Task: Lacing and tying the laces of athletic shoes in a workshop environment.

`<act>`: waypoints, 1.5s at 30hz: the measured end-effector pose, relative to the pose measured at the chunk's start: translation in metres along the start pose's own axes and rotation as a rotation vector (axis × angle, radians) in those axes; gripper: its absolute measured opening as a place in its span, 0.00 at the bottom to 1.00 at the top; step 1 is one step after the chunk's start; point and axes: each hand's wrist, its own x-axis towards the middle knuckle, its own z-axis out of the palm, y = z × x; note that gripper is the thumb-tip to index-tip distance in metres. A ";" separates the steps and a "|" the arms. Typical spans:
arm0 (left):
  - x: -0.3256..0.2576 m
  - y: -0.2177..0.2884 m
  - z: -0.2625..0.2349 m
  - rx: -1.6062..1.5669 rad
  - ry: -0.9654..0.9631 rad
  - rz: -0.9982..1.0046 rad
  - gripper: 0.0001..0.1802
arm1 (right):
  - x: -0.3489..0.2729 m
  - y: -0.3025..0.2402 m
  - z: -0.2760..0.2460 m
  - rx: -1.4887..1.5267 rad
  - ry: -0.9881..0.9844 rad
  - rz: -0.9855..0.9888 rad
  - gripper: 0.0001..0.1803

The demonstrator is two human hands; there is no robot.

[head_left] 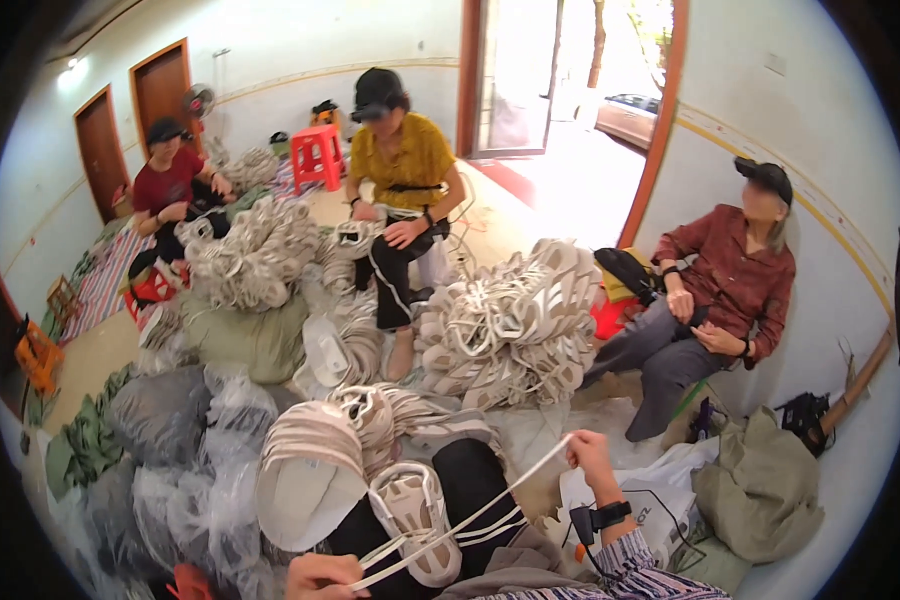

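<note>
while the white shoe (415,515) lay on the lap, the left hand (322,577) and right hand (592,455) each pinched its lace (490,505) taut between them. lacing looked partway done; heaps of shoes (515,325) lay beyond, whether laced i couldn't tell.

Shoe (415,515) on lap, shoe pile (510,330) ahead, plastic bags (180,470) left.

Clear plastic bags (185,470), crinkled and greyish, were seen piled at the lower left, stuffed with grey and green contents. A white plastic bag (660,495) with dark print was spotted at the lower right, just beside an olive cloth sack (760,490).
</note>
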 end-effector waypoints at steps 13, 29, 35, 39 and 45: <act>0.029 -0.088 0.038 0.521 -0.172 0.012 0.14 | 0.031 0.058 -0.101 0.885 0.225 -0.413 0.10; 0.004 -0.147 0.011 0.866 0.088 -0.512 0.04 | -0.083 -0.008 0.146 -0.159 -0.766 -0.235 0.09; 0.009 -0.147 0.010 0.961 0.349 -0.120 0.06 | -0.091 -0.008 0.150 -0.453 -0.834 -0.229 0.10; 0.032 -0.149 0.034 0.384 0.177 -0.463 0.11 | -0.093 -0.008 0.150 -0.596 -0.768 -0.435 0.10; 0.033 -0.163 0.040 0.519 0.142 -0.425 0.14 | -0.098 -0.013 0.156 -0.754 -0.744 -0.508 0.10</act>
